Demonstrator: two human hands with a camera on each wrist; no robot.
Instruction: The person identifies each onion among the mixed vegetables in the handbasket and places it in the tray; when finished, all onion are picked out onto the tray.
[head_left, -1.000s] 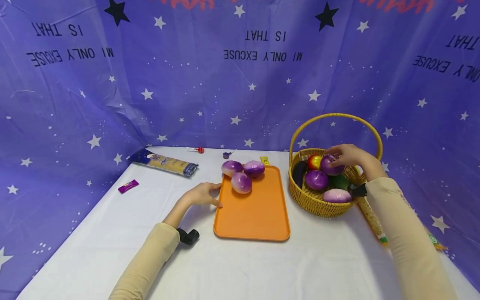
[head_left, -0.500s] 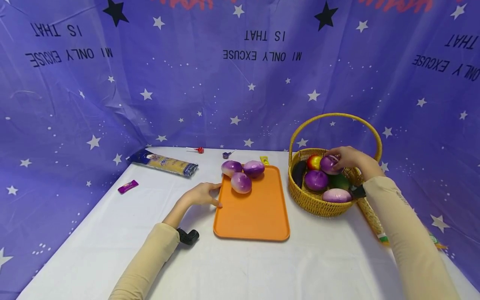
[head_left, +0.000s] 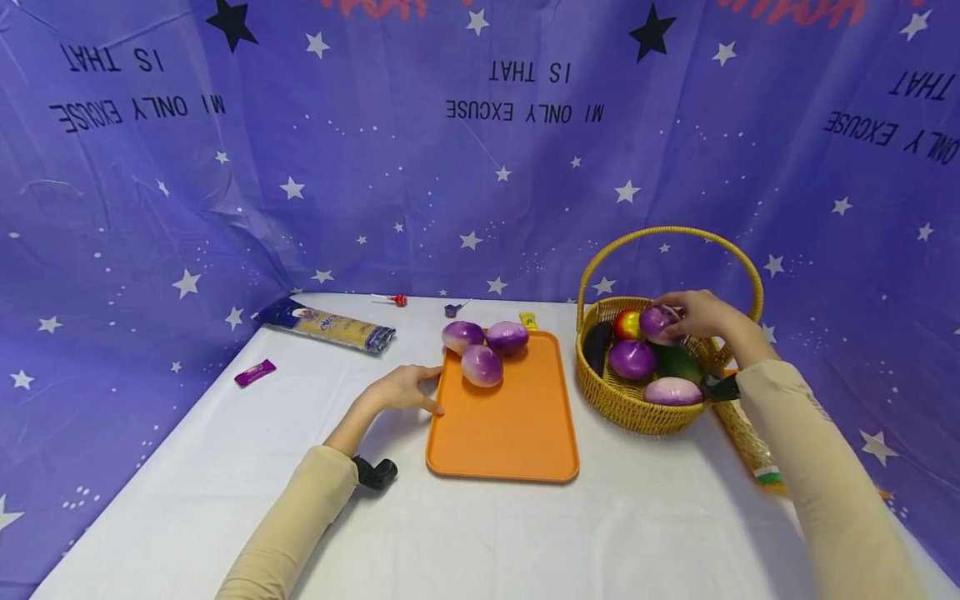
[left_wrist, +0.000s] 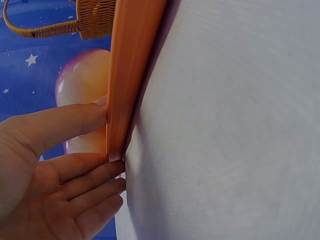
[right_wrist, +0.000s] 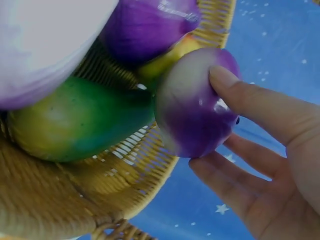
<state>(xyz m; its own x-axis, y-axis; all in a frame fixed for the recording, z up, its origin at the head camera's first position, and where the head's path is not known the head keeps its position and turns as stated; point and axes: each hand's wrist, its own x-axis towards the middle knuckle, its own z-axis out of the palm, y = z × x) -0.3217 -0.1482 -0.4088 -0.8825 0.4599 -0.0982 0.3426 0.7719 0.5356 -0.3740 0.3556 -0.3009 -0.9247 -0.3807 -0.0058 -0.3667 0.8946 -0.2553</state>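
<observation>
My right hand point(head_left: 701, 315) pinches a purple and white onion point(right_wrist: 200, 107) between thumb and fingers, over the back right of the wicker basket point(head_left: 641, 421). Close to it in the basket are a purple onion point(head_left: 632, 360), a paler onion point(head_left: 673, 392), a red and yellow fruit point(head_left: 627, 324), a green and yellow mango-like fruit point(right_wrist: 75, 122) and a dark eggplant point(head_left: 597, 346). My left hand point(head_left: 405, 388) touches the left edge of an orange tray point(head_left: 510, 433), thumb and fingers spread along its rim. On the tray's far left part rest three purple and white onions point(head_left: 482, 367).
A bag of pasta point(head_left: 330, 327) and a purple wrapped candy point(head_left: 255, 372) lie at the left. Two lollipops point(head_left: 400, 300) and a yellow candy point(head_left: 528, 321) lie along the back edge. Another long packet point(head_left: 750, 446) sits under my right forearm. The basket's tall handle point(head_left: 671, 230) arches over it.
The onion in my right hand has turned and shifted slightly up and to the left. My right forearm has moved a little. My left hand and the tray stay put.
</observation>
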